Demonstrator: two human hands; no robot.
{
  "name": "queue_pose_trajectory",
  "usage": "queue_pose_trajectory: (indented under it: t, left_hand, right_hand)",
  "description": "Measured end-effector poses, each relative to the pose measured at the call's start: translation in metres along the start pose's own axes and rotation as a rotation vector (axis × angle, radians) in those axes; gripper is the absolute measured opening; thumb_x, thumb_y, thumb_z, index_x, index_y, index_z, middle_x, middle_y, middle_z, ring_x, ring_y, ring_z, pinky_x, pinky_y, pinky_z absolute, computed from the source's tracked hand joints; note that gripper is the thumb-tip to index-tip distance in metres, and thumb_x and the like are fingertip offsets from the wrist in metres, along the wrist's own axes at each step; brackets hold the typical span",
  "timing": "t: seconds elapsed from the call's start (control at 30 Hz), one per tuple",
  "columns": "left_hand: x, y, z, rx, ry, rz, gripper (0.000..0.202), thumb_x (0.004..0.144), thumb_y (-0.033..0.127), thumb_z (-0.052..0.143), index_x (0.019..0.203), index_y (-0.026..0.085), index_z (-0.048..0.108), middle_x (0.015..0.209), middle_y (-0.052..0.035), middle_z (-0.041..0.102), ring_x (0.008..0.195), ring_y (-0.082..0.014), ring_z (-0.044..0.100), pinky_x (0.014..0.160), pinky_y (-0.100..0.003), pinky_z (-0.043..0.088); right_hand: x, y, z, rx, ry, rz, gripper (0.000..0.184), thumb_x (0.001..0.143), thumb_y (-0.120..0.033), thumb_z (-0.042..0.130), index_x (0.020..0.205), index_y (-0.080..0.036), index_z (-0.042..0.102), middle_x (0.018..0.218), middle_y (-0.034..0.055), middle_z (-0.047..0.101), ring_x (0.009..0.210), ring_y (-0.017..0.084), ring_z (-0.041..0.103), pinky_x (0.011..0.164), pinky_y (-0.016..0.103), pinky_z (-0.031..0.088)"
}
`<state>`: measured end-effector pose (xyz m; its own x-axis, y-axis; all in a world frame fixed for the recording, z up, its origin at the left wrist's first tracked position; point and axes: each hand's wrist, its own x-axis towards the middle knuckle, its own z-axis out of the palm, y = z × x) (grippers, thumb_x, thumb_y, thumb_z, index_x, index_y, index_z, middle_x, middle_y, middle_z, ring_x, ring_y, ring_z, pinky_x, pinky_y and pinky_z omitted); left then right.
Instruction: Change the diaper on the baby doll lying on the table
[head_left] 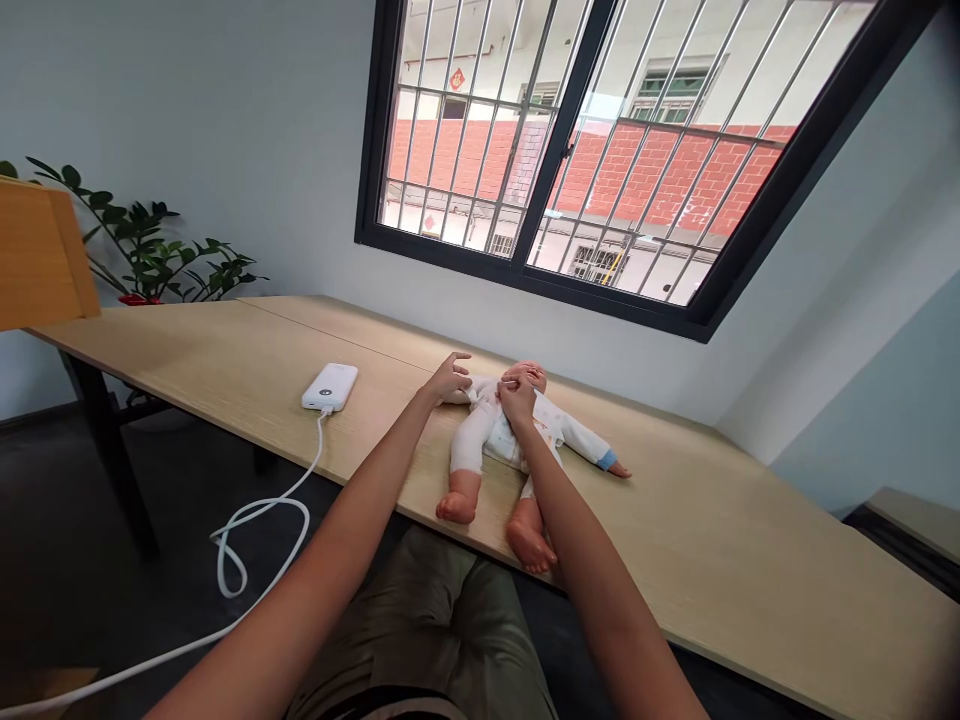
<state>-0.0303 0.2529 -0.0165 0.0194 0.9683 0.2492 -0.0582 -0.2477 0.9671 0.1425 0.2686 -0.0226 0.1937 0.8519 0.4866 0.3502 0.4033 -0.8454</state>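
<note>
A baby doll (504, 425) lies on its back on the table, its head toward the window and its bare feet at the near edge. It wears a white printed shirt (556, 418) with a blue cuff, and white leggings (471, 440). My left hand (448, 380) is at the doll's side by one sleeve, index finger stretched out, the other fingers closed on the shirt's white cloth. Over the doll's chest my right hand (517, 400) pinches the shirt near the neck, covering part of the chest. The exact bit of cloth in each hand is too small to make out.
On the wooden table (720, 520) a white power bank (330, 387) lies left of the doll. Its white cable (262, 508) loops off the near edge. Beyond are a barred window (570, 150) and a potted plant (150, 250); an orange wooden piece (45, 255) juts in at left.
</note>
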Motion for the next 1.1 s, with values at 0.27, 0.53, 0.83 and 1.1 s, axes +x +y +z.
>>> queue_pose_trajectory:
  t: [0.27, 0.53, 0.83, 1.1]
  left_hand:
    - [0.004, -0.004, 0.0, -0.097, 0.042, 0.002, 0.067, 0.06, 0.0, 0.059, 0.123, 0.02, 0.048, 0.085, 0.0023, 0.051, 0.059, -0.0059, 0.05, 0.055, -0.018, 0.039]
    - [-0.006, 0.001, 0.02, -0.232, -0.08, 0.043, 0.06, 0.06, -0.002, 0.067, 0.114, 0.019, 0.05, 0.093, 0.0006, 0.053, 0.067, -0.0075, 0.057, 0.068, -0.024, 0.047]
    - [-0.005, -0.004, 0.029, -0.313, -0.13, 0.047, 0.061, 0.061, 0.007, 0.078, 0.113, 0.02, 0.048, 0.086, 0.0033, 0.056, 0.066, -0.0091, 0.061, 0.069, -0.026, 0.049]
    - [-0.004, -0.005, 0.038, -0.301, -0.178, 0.152, 0.051, 0.067, 0.021, 0.079, 0.109, 0.018, 0.05, 0.091, -0.0001, 0.061, 0.072, -0.0104, 0.062, 0.072, -0.027, 0.05]
  right_hand:
    - [-0.001, -0.002, -0.003, 0.188, 0.096, 0.149, 0.012, 0.068, -0.02, 0.056, 0.08, -0.019, 0.054, 0.078, 0.0047, 0.065, 0.062, 0.019, 0.067, 0.065, 0.032, 0.054]
    - [-0.006, -0.005, 0.002, -0.008, -0.283, -0.086, 0.029, 0.069, -0.022, 0.052, 0.098, -0.021, 0.054, 0.106, 0.008, 0.065, 0.095, 0.02, 0.063, 0.084, 0.035, 0.051]
    - [-0.026, -0.011, -0.02, -0.099, -0.313, -0.314, 0.046, 0.066, -0.028, 0.059, 0.111, -0.018, 0.055, 0.093, 0.0044, 0.06, 0.074, 0.016, 0.054, 0.069, 0.029, 0.046]
    - [-0.031, -0.02, -0.022, -0.177, -0.219, -0.313, 0.019, 0.076, -0.031, 0.054, 0.089, -0.019, 0.06, 0.068, -0.001, 0.056, 0.062, 0.015, 0.049, 0.061, 0.026, 0.039]
